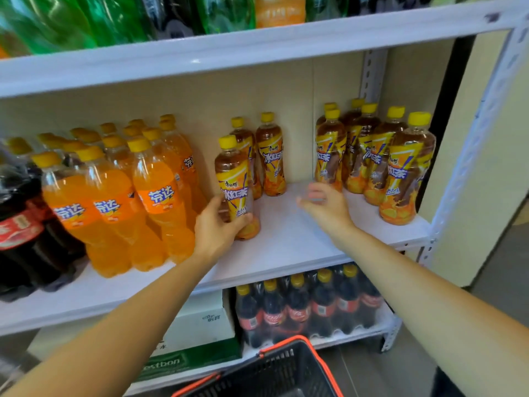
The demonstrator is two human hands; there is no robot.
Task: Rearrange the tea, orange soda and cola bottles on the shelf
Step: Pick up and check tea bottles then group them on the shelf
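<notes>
My left hand point(217, 224) grips the lower body of an iced tea bottle point(233, 179) with a yellow cap, standing upright on the white middle shelf point(289, 247). Two more tea bottles point(269, 156) stand behind it. My right hand point(326, 204) hovers with fingers spread and holds nothing, just left of a cluster of several tea bottles point(372, 161) at the shelf's right end. Several orange soda bottles point(120, 193) fill the left-centre of the shelf. Dark cola bottles point(20, 224) with red labels stand at the far left.
The shelf below holds a shrink-wrapped pack of cola bottles point(309, 305) and a cardboard box point(200, 322). A black shopping basket with orange rim point(274, 371) sits on the floor in front. Green and orange bottles point(114, 21) line the top shelf. A white upright post point(475, 156) bounds the right side.
</notes>
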